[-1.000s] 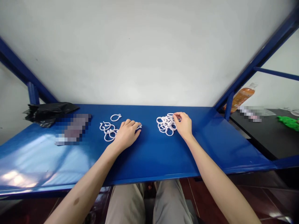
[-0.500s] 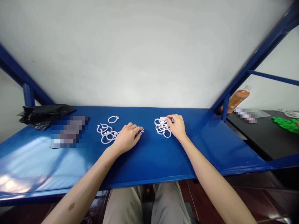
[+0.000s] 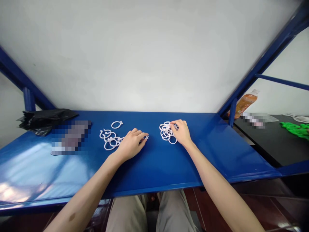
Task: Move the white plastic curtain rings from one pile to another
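On the blue table (image 3: pixel 156 164) lie two groups of white plastic rings. My right hand (image 3: pixel 181 133) rests at the right edge of the right pile of rings (image 3: pixel 166 132), its thumb and fingers pinched on a ring at the pile's top. My left hand (image 3: pixel 131 143) lies palm down beside the left group of rings with small hooks (image 3: pixel 109 140), fingers curled together; a ring end (image 3: pixel 145 137) pokes out at its fingertips. One more hooked ring (image 3: pixel 117 124) lies apart, farther back.
A crumpled black plastic bag (image 3: pixel 44 119) sits at the table's back left, with a blurred flat object (image 3: pixel 70 137) beside it. Blue frame posts (image 3: pixel 233 111) rise at both ends. To the right, a black table (image 3: pixel 270 138) carries an orange bottle (image 3: pixel 245 101) and green items (image 3: pixel 296 129).
My right hand has slid left along the top of the right pile, which has bunched slightly. My left hand has stayed almost in place. The view shifted a little.
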Available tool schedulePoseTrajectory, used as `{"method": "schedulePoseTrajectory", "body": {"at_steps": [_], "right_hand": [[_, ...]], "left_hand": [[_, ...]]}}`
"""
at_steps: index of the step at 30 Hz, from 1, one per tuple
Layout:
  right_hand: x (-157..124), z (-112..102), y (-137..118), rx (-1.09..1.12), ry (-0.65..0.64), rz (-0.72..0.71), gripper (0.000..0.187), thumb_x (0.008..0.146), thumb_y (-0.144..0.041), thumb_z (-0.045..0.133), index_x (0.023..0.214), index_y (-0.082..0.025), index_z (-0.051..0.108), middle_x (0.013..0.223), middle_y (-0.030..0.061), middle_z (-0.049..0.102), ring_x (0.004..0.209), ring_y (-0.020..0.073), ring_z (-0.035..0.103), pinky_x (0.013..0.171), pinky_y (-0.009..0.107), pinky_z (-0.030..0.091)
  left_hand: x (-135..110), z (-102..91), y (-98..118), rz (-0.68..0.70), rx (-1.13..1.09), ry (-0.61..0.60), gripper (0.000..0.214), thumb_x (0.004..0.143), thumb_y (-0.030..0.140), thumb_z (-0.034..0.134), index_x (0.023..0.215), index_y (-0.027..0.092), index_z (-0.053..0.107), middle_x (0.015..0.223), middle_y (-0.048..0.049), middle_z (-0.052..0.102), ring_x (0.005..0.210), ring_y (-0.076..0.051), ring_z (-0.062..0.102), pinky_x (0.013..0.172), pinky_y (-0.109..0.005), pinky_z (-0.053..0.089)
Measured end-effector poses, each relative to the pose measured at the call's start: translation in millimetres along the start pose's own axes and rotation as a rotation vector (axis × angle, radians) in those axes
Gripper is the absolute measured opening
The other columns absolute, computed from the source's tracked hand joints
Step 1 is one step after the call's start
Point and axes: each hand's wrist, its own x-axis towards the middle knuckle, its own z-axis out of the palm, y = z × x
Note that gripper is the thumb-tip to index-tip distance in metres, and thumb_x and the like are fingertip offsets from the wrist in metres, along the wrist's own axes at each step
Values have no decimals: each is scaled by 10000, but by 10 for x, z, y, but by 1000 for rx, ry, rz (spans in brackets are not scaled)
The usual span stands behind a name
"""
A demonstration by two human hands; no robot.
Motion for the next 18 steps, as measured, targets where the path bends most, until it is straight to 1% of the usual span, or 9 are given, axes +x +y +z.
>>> {"method": "schedulePoseTrajectory", "body": {"at_steps": [4, 7, 12, 15, 18], "right_hand": [[2, -13, -24, 3, -11, 0, 234, 958, -369, 565, 997, -229, 749, 1040, 85, 718, 1028, 289, 572, 947, 471, 480], [6, -14, -25, 3, -13, -11, 235, 960, -370, 564, 998, -233, 751, 1041, 85, 718, 1031, 290, 572, 945, 470, 479], [3, -14, -21, -8, 12, -16, 218, 959, -351, 569, 971, -226, 747, 1026, 90, 713, 1024, 290, 565, 951, 473, 474], [-4, -38, -38, -10, 31, -13, 211, 962, -339, 566, 966, -225, 742, 1025, 92, 709, 1025, 294, 563, 947, 477, 475], [-16, -73, -78, -12, 41, -17, 209, 966, -332, 558, 958, -229, 740, 1019, 91, 710, 1021, 299, 559, 931, 482, 482]], "left_hand": [[2, -5, 1, 3, 1, -6, 300, 1004, 304, 463, 1158, 214, 705, 951, -89, 715, 952, -258, 586, 889, -438, 495], [7, -11, 3, 1, -2, -12, 303, 1005, 307, 461, 1159, 203, 700, 940, -92, 710, 946, -261, 580, 867, -438, 499], [4, -11, -2, 1, 9, -23, 281, 998, 294, 477, 1157, 202, 690, 951, -89, 697, 954, -263, 578, 871, -434, 505], [-5, -12, -7, 5, 20, -4, 282, 987, 290, 495, 1181, 197, 678, 1038, -102, 686, 981, -270, 577, 890, -447, 513], [-15, -13, -11, 6, 26, 25, 331, 976, 288, 510, 1259, 181, 645, 1187, -126, 654, 1067, -284, 575, 961, -484, 504]]}}
